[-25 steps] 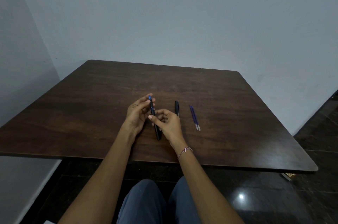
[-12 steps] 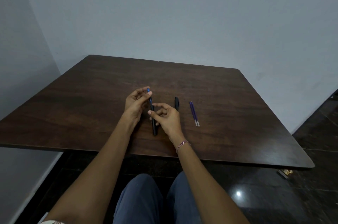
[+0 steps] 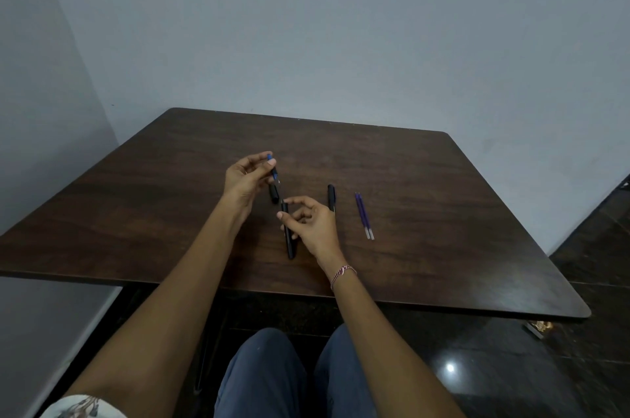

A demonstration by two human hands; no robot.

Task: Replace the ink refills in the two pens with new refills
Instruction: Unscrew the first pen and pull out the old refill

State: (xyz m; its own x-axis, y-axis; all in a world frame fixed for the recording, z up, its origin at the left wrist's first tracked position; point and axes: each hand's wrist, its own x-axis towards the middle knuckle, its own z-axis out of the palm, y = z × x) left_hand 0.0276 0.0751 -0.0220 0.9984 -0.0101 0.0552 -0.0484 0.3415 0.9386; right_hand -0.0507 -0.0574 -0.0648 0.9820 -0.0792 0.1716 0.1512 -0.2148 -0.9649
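Note:
My left hand (image 3: 246, 179) pinches the blue-tipped front part of a black pen (image 3: 273, 175), held a little above the table. My right hand (image 3: 312, 223) grips the black barrel (image 3: 289, 237) of the same pen, whose near end points toward me. The two parts look slightly pulled apart, with a thin piece showing between them. A second black pen (image 3: 331, 196) lies on the table just right of my right hand. Two purple refills (image 3: 364, 215) lie side by side further right.
The dark wooden table (image 3: 136, 213) stands in a corner against pale walls. Its near edge runs just above my knees. A glossy dark floor shows on the right, with a small object (image 3: 538, 327) under the table's near right corner.
My left hand has lifted the front part up and away from the barrel, opening a gap in the pen. The right hand has kept its hold on the barrel.

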